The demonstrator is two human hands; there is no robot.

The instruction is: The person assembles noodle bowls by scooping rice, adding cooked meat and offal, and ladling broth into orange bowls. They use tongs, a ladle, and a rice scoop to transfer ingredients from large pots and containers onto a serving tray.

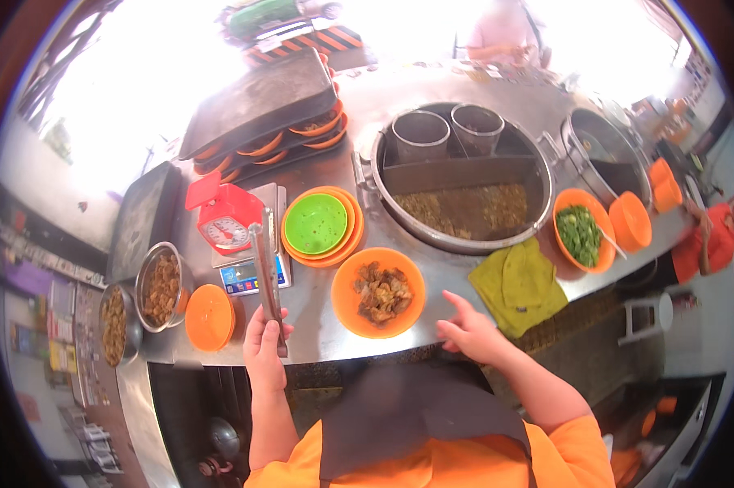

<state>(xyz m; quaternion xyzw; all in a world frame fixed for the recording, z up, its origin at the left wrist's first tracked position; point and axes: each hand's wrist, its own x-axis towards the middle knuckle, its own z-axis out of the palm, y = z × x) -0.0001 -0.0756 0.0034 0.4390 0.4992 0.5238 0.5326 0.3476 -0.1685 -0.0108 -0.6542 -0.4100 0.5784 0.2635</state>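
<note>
Across the scene, a steel tabletop point(449, 271). Toward the back, a large divided pot point(464, 174). Near the front edge, an orange bowl point(343, 286) of browned meat point(383, 295). To its left, metal tongs point(267, 268), clamped in the left hand point(263, 346). Just right of the bowl, apart from it, the right hand point(471, 332), index finger extended.

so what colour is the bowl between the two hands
The bowl is orange, best seen in the head view.
</note>
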